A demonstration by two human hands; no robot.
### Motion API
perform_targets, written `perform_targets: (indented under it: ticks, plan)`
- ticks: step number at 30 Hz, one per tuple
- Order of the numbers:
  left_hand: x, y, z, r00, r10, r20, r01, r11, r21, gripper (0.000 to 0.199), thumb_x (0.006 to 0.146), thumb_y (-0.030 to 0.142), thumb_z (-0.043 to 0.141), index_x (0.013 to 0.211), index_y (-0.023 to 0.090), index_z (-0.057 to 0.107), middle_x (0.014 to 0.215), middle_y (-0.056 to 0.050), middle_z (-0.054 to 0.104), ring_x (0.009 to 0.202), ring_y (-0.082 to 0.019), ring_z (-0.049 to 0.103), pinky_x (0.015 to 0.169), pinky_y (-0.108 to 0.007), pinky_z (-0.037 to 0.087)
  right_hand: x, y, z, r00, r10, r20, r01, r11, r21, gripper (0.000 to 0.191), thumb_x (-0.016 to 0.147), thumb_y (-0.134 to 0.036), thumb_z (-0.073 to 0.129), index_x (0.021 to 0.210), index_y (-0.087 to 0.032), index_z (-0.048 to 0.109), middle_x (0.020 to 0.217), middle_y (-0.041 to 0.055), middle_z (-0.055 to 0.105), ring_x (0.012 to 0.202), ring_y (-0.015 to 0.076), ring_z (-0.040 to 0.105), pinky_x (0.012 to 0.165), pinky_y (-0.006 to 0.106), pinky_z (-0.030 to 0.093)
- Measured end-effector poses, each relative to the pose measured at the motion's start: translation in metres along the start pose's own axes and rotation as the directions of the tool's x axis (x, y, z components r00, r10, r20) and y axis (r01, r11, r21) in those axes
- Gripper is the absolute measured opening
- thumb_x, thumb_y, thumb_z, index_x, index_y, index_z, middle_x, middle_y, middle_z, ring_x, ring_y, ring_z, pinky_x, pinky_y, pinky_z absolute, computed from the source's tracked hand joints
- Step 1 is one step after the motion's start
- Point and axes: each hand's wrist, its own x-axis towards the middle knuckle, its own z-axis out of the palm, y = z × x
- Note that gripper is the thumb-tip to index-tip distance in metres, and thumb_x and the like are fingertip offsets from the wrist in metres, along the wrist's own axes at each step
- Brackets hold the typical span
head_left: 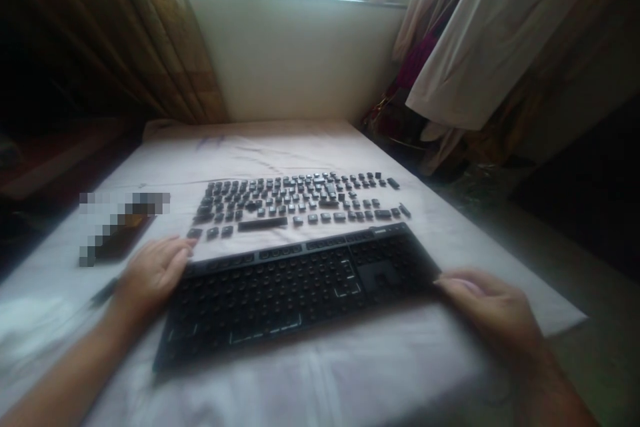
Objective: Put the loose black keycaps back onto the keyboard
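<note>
A black computer keyboard (300,280) with its keycaps off lies slanted across the cloth, its right end farther from me. Bare key posts and a few pale outlines show on its face. My right hand (493,303) grips its right edge, thumb on top and the other fingers mostly hidden. At the far left corner my left hand (155,270) is closed on the edge, fingers together. Just beyond the keyboard, loose black keycaps (270,200) are spread in rows resembling a key layout. A long space bar keycap (263,223) lies in the nearest row.
A pale cloth (500,247) covers the surface. To the left lies a dark, partly pixelated object (123,230), with a small dark item (105,290) beside my left wrist. Curtains (150,33) hang at left, clothes (465,47) at right, and a window stands behind.
</note>
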Motion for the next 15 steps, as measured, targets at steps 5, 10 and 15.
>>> perform_targets:
  ticks: [5,10,15]
  plan:
    - [0.0010,0.0008,-0.0011,1.000,0.015,-0.018,-0.015,1.000,0.013,0.040,0.092,0.045,0.033,0.088,0.024,0.067,0.104,-0.011,0.076,0.113,-0.035,0.066,0.101,-0.054,0.049,0.0048,0.0033,0.0017,0.997,-0.074,0.035,0.073,0.997,0.029,0.022,0.069,-0.045,0.068,0.066,-0.024,0.075,0.067,0.0018,0.074,0.064,0.0229,0.071,0.064,0.029,0.056]
    - [0.0012,0.0007,-0.0003,0.999,0.021,-0.042,-0.019,0.999,0.044,0.044,0.093,0.047,0.030,0.090,0.023,0.067,0.103,-0.011,0.077,0.107,-0.033,0.068,0.098,-0.051,0.051,0.0087,0.0000,0.0034,0.987,-0.139,0.084,0.138,0.990,0.016,0.023,0.069,-0.045,0.065,0.068,-0.024,0.075,0.069,0.0030,0.076,0.065,0.0234,0.073,0.063,0.028,0.056]
    - [-0.0005,0.0055,-0.0017,0.997,0.032,-0.075,-0.025,0.995,0.094,0.045,0.093,0.046,0.028,0.090,0.023,0.067,0.094,-0.009,0.076,0.097,-0.028,0.070,0.091,-0.042,0.053,0.0092,-0.0011,0.0034,0.963,-0.252,0.095,0.260,0.962,-0.081,0.022,0.072,-0.042,0.060,0.067,-0.026,0.073,0.067,0.0015,0.075,0.062,0.0222,0.071,0.064,0.029,0.055]
